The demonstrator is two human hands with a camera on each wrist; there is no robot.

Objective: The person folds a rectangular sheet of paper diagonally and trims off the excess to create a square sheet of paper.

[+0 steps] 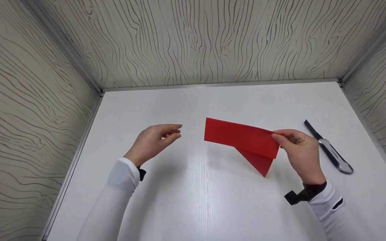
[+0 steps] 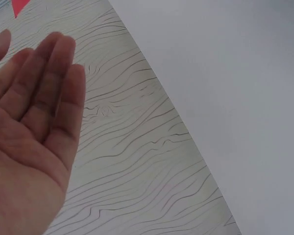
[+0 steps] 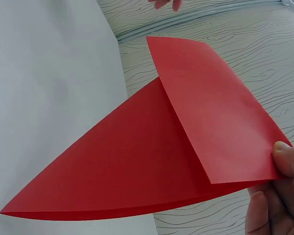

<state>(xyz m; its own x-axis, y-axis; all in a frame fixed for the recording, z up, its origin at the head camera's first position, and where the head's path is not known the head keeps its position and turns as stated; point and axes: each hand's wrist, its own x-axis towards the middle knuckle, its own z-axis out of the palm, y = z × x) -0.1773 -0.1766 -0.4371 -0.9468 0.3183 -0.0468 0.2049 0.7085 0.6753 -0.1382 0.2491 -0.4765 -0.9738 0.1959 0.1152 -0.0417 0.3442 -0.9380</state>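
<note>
A sheet of red paper (image 1: 240,136), folded with a rectangular band over a triangular part, is held up above the white table. My right hand (image 1: 302,152) pinches it by its right end, thumb in front. In the right wrist view the folded paper (image 3: 117,161) fills the middle, its pointed corner towards the lower left. To the left of the paper, apart from it, my left hand (image 1: 154,140) hovers with nothing in it. Its fingers are relaxed and nearly straight in the left wrist view, where a red tip of the paper (image 2: 19,6) shows at the top.
A utility knife (image 1: 334,154) with a grey and black handle lies on the table (image 1: 193,201), right of my right hand. Wood-patterned panels (image 1: 193,40) with metal edging stand behind the table and at both sides.
</note>
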